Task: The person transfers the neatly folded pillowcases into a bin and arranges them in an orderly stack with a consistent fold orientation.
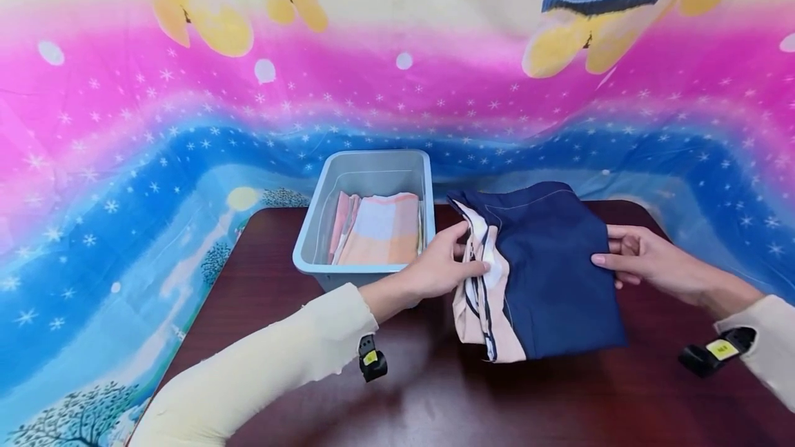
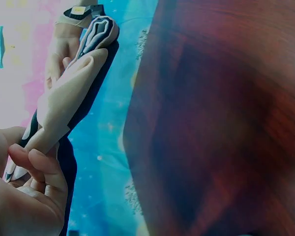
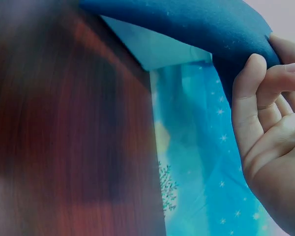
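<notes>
A folded cloth item (image 1: 555, 274), navy on its broad face with pink and white layers along its left edge, is held up above the dark table. At that layered edge my left hand (image 1: 442, 264) pinches the cloth between thumb and fingers. My right hand (image 1: 646, 261) pinches the navy edge on the other side. The left wrist view shows the folded cloth (image 2: 69, 101) edge-on, its layers rolled at the far end. In the right wrist view the navy fabric (image 3: 196, 24) runs out from between the right thumb and fingers (image 3: 248, 93).
A grey plastic bin (image 1: 363, 269) stands at the back of the brown table (image 1: 267, 336), left of the cloth. Folded pink, white and orange fabric (image 1: 379, 230) lies inside it. A patterned curtain (image 1: 348, 102) hangs behind and around the table.
</notes>
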### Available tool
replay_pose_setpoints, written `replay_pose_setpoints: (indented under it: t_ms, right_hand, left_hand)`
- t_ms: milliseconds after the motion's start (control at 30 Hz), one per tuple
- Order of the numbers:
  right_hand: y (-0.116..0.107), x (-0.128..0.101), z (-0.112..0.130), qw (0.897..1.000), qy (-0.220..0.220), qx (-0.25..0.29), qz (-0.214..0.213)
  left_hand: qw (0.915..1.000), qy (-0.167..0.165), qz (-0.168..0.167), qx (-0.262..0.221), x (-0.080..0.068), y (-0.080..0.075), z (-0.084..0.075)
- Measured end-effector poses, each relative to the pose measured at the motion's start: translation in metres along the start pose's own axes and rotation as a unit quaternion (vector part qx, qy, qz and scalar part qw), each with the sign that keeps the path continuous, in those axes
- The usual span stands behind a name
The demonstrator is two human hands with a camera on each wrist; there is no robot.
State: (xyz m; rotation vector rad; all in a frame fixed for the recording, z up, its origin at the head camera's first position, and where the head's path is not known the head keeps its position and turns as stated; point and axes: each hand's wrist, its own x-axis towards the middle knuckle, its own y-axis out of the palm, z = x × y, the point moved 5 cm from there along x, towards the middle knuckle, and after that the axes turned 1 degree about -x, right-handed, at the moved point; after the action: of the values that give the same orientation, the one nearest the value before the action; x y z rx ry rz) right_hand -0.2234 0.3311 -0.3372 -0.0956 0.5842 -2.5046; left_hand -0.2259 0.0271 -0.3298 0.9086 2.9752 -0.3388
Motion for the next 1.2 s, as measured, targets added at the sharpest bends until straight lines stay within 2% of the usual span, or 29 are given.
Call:
replay_pose_setpoints:
  t_ms: [233, 533, 833, 1033, 1200]
  right_hand:
    - [0.010, 0.010, 0.012, 0.998, -0.037, 0.042, 0.022]
    - [0.021, 0.023, 0.022, 0.998, -0.038, 0.037, 0.015]
    - [0.028, 0.037, 0.030, 0.998, -0.036, 0.045, 0.012]
    - [0.034, 0.045, 0.038, 0.996, -0.056, 0.060, 0.028]
    - [0.038, 0.053, 0.040, 0.996, -0.056, 0.064, 0.026]
  left_hand:
    - [1.0000, 0.001, 0.001, -0.001, -0.006, -0.019, -0.007]
    - [0.9984, -0.050, -0.020, 0.019, -0.013, -0.041, -0.006]
    - [0.9990, -0.043, -0.007, -0.005, -0.020, -0.059, -0.008]
    - [0.9997, -0.017, 0.000, -0.018, -0.024, -0.068, -0.009]
    - [0.9994, -0.024, 0.002, -0.026, -0.028, -0.076, -0.008]
